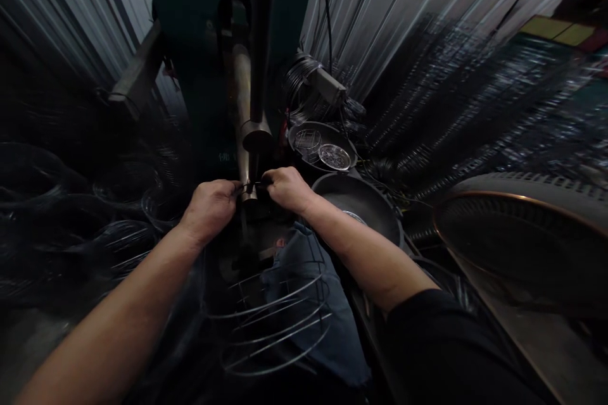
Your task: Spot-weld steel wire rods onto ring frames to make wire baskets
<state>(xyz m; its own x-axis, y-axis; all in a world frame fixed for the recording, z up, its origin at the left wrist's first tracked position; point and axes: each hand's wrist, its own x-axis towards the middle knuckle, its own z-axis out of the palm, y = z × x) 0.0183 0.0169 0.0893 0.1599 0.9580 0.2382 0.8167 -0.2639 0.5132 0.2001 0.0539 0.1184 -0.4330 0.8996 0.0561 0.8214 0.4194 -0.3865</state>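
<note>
In the middle of the head view, my left hand [213, 204] and my right hand [287, 187] face each other with fingers pinched. Between their fingertips runs a thin wire piece [259, 183], dark and hard to make out. It crosses the tip of the lower metal electrode arm [243, 107] of a spot welder. An upper vertical rod with a round end [257, 137] comes down just above. Below my hands, a rounded wire rack [280, 310] of several bright curved wires lies over my jeans [327, 316].
To the right stand a round pan [361, 199] and a smaller one [323, 130] holding round wire grids [335, 156]. A coil of wire [304, 76] lies behind them. A large fan-like round guard [522, 240] is at far right. Shiny stacked wirework [475, 95] lines the corrugated wall [380, 12].
</note>
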